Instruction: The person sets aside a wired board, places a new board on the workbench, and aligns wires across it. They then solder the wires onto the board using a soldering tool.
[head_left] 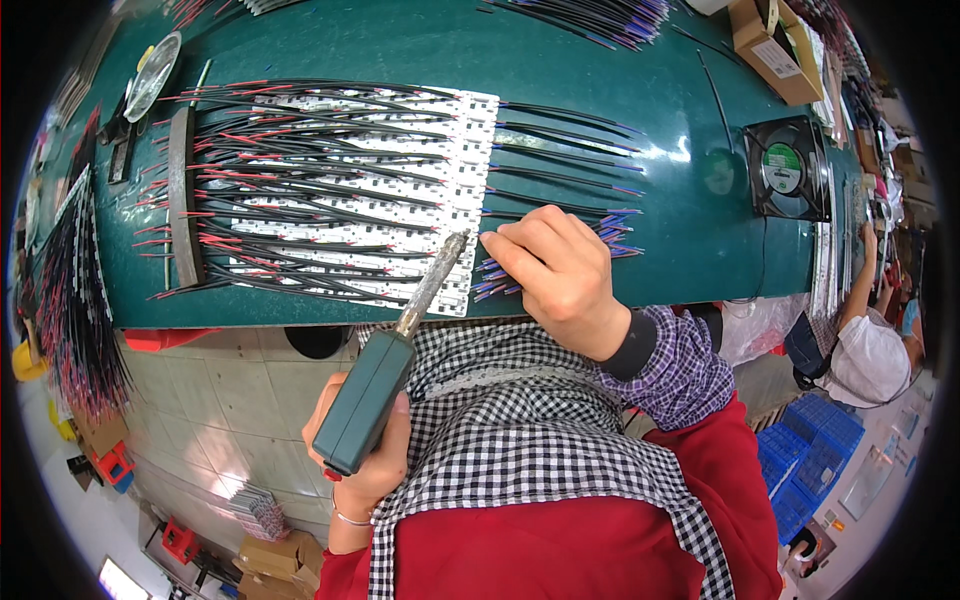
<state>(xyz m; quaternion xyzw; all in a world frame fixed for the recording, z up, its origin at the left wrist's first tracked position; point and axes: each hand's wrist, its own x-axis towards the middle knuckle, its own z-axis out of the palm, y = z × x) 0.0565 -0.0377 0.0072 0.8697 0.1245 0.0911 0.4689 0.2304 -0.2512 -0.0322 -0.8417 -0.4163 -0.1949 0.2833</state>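
Note:
A soldering iron [366,395] with a dark green handle is gripped in my left hand [388,455]. Its worn metal tip reaches the right edge of the white circuit boards [482,130], which lie side by side as a panel. Close to that tip, my right hand [568,285] has thumb and forefinger pinched together; whatever sits between them is too small or hidden to make out. Black wires with red ends [330,160] run leftward over the boards. From the right edge stick out black wires with blue ends [565,145]. Loose blue-tipped wires [620,235] lie behind my right hand.
A dark bar [183,200] lies across the red-ended wires. Beyond it stands a round shiny dish [155,75]. A wire bundle [80,300] hangs over the left table edge. At right are a black fan [785,168], a cardboard box [778,52] and another person [868,355].

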